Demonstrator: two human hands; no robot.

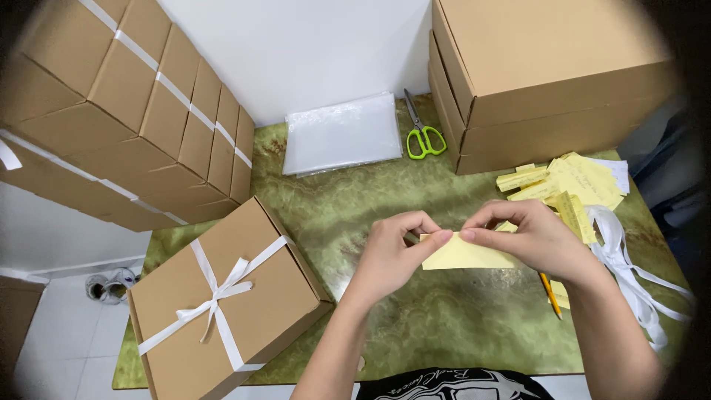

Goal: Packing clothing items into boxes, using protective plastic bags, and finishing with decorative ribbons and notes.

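Worktop (444, 318): green, marbled, carrying everything listed below.

Stacked cartons (126, 111): well to the left of my fingers and beyond them, a wall of brown boxes already banded with white ribbon. I judge these finished.

Plain cartons (548, 81): beyond my right fingers, two brown boxes stacked, no ribbon on them. I judge these not yet dressed.

Ribboned box (222, 304): just left of my left fingers, lid shut, white ribbon crossed and tied in a bow. No slip shows on it.

Clear bags (342, 135): a flat stack beyond my fingers, untouched. Green-handled scissors (424, 133) lie just beside it.

Loose ribbon (629, 267): right of my right fingers, white lengths trailing off the edge.

Slip pile (566, 185): beyond and right of my right fingers, many yellow papers waiting.

Pencil (550, 294): under my right wrist, lying idle.

Yellow slip (463, 255): held above the worktop between both hands. My left hand (392, 255) pinches its upper left edge, fingers closed on it; my right hand (537, 237) clamps the top edge likewise. One slip in hand, most remaining.
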